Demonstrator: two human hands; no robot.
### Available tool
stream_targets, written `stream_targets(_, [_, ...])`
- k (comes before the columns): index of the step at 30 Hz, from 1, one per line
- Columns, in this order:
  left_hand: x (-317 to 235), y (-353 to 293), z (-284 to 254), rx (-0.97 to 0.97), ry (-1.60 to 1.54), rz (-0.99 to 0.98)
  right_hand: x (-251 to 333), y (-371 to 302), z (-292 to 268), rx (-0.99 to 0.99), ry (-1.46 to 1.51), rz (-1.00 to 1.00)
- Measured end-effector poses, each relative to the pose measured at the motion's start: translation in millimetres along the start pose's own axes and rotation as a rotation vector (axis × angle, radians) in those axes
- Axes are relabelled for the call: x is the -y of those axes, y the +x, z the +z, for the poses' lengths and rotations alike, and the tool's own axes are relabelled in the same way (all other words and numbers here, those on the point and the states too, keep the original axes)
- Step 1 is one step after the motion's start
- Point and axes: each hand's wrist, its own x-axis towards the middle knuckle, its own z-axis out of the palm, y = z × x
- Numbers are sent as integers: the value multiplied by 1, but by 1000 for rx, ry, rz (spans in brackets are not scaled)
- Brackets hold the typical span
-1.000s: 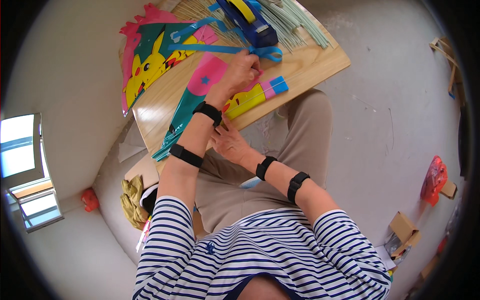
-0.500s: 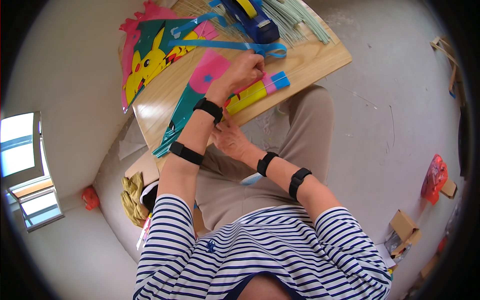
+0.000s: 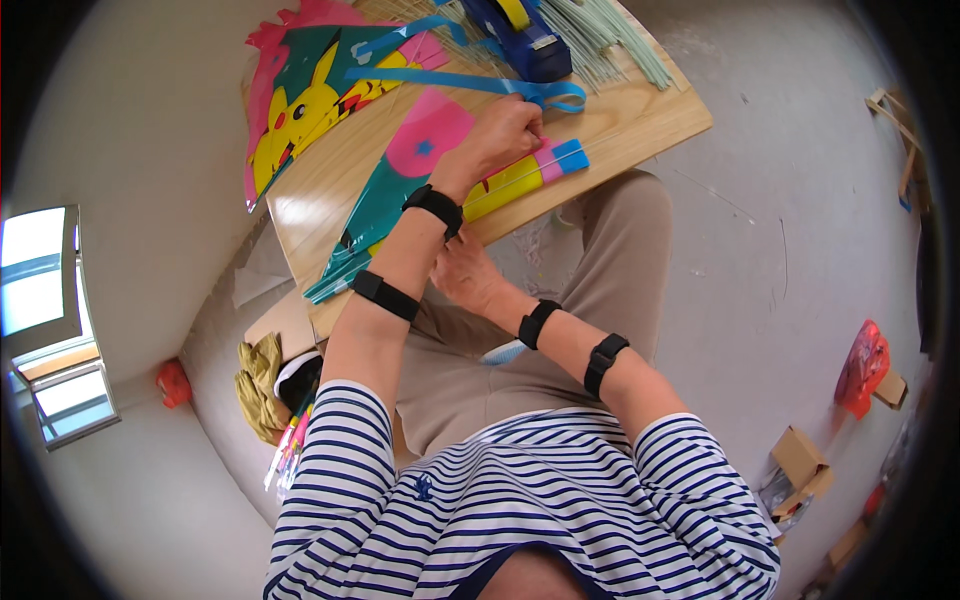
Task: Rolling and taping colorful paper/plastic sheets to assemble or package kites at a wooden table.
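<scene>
A folded plastic kite sheet (image 3: 365,220), teal, pink and yellow, lies slantwise along the near side of the table. A thin pale rod (image 3: 510,180) runs along its yellow strip, which ends in a blue tab (image 3: 571,155). My left hand (image 3: 505,132) is closed over the sheet's upper right part, fingers curled down; what they pinch is hidden. Below it, at the table's near edge, my right hand (image 3: 468,275) touches the sheet. Its fingertips are partly covered by my left wrist. Blue tape strips (image 3: 440,78) curl across the table just beyond my left hand.
At the far side stand a blue tape dispenser (image 3: 530,45) and a heap of thin pale sticks (image 3: 610,40). Another printed kite sheet (image 3: 300,120) hangs over the left edge of the wooden table (image 3: 650,120). Olive cloth (image 3: 262,385) and a cardboard box (image 3: 800,462) lie lower down.
The whole view has shifted slightly, so the table and things on it sit a little further right and up. My hands keep nearly the same places on the sheet.
</scene>
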Motion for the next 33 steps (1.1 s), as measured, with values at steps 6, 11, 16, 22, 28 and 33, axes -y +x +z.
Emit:
stream_targets(6, [-10, -4, 4, -39, 64, -49, -1, -4, 24, -175, 303, 90])
stream_targets(11, [-15, -58, -3, -361, 67, 52, -7, 0, 2, -20, 351, 78])
stream_targets(16, [9, -183, -15, -592, 315, 14, -8, 8, -21, 26, 22, -86])
stream_targets(22, [34, -288, 5, -440, 462, -435, -12, 8, -23, 45, 5, -98])
stream_targets(28, [54, -332, 12, -496, 531, -570, -11, 9, -29, 100, -67, -111])
stream_targets(33, [67, -357, 7, -511, 564, -615, -12, 9, -30, 102, -58, -104])
